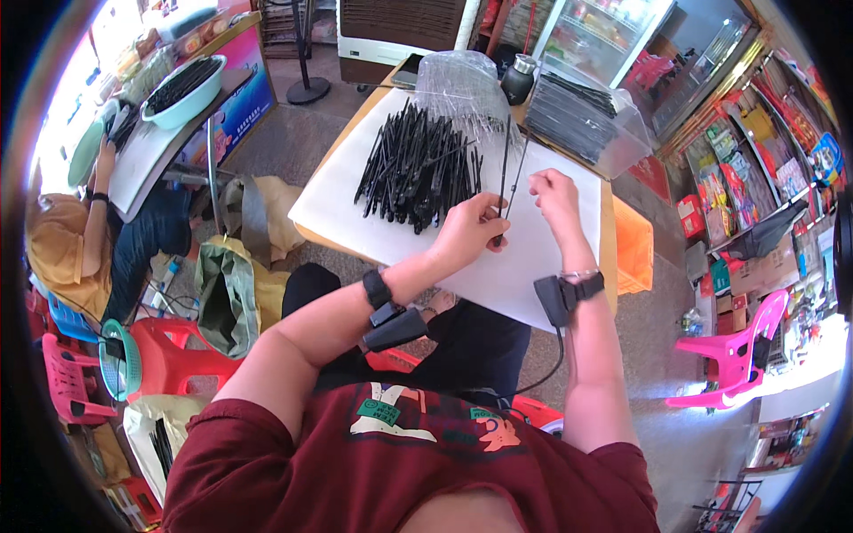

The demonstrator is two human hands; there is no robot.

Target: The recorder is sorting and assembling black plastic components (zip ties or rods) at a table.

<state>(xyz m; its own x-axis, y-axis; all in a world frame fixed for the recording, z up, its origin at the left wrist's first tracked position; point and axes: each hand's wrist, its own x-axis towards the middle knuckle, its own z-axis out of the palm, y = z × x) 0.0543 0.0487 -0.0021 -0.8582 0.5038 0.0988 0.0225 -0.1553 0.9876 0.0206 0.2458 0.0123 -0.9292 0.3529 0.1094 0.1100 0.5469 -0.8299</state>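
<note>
Between the thumb and fingers of my left hand (475, 233) is a slim black stick (506, 164), held nearly upright over the white table top (333, 209). A second, thinner dark rod (515, 182) slants up beside it from the same fingers. My right hand (557, 202) hovers just to the right, its fingers curled in a pinch; whatever they hold, if anything, is too small to make out. Left of my hands lies a large heap of similar black sticks (413, 169). Behind the heap sits a clear plastic bag (458, 80) of thin, see-through pieces.
A clear plastic box (626, 133) of black sticks stands at the table's far right, near a dark flask (518, 80). An orange bin (633, 244) is beside the table. At the left, another person (71, 235) works by a pale basin (187, 98) of black sticks.
</note>
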